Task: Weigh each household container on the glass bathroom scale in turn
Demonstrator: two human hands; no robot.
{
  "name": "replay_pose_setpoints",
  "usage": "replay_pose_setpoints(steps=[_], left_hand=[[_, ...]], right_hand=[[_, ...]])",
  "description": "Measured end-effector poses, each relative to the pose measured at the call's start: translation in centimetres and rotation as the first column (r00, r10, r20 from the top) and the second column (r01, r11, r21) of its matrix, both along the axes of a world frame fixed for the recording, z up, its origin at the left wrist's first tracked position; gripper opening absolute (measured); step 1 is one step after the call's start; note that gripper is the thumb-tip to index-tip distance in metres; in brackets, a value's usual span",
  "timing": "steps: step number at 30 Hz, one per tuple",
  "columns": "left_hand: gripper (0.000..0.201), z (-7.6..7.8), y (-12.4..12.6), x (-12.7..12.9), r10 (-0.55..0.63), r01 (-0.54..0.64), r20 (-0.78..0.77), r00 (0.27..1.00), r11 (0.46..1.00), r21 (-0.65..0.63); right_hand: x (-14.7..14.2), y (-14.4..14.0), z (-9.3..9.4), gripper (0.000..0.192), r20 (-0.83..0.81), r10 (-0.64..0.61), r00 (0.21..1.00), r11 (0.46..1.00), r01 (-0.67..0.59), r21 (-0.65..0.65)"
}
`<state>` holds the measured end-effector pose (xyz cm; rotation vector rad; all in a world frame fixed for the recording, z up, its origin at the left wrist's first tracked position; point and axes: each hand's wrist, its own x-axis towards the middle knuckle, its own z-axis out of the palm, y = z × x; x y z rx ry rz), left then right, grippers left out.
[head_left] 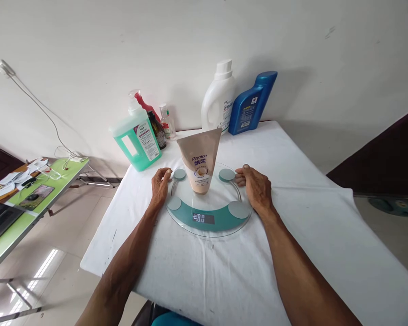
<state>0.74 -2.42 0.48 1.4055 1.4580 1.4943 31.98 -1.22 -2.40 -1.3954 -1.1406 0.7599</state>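
A round glass bathroom scale (204, 224) with a teal band lies on the white cloth, and its small display shows lit digits. On the glass a beige Rejoice tube (200, 160) stands upright on its cap, its wide crimped end up. My left hand (161, 185) is at the scale's left edge, its fingers curled and the thumb close to the index finger. At the opposite edge, my right hand (258, 188) has its fingers bent in against the rim. Both hands appear closed on the rim; neither touches the tube.
Along the wall stand a jug of green liquid (139, 142), a red bottle (146, 104), a dark bottle (157, 131), a small clear bottle (167, 122), a white detergent bottle (219, 97) and a blue bottle (253, 104). A green table (59, 174) with papers is at left.
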Motion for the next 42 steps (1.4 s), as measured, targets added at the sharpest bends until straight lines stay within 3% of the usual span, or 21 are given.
replay_pose_setpoints(steps=[31,36,39,42], left_hand=[[0.05,0.1,-0.1,0.0,0.025,-0.025,-0.058,0.998,1.0,-0.002],[0.06,2.6,-1.5,0.5,0.039,-0.021,-0.122,0.992,0.989,0.146],[0.077,5.1,-2.9,1.7,-0.048,0.074,-0.109,0.993,0.966,0.249],[0.086,6.9,-3.6,3.8,-0.165,0.185,-0.104,0.981,0.956,0.226]], right_hand=[[-0.1,-0.2,0.3,0.07,0.018,-0.013,1.0,1.0,0.013,0.004],[-0.2,-0.4,0.9,0.073,0.027,-0.023,0.999,1.0,0.023,-0.02],[-0.3,-0.6,1.2,0.078,0.018,-0.017,1.0,1.0,0.018,-0.012],[-0.3,-0.8,1.3,0.081,0.0,-0.006,1.0,1.0,0.006,-0.007]])
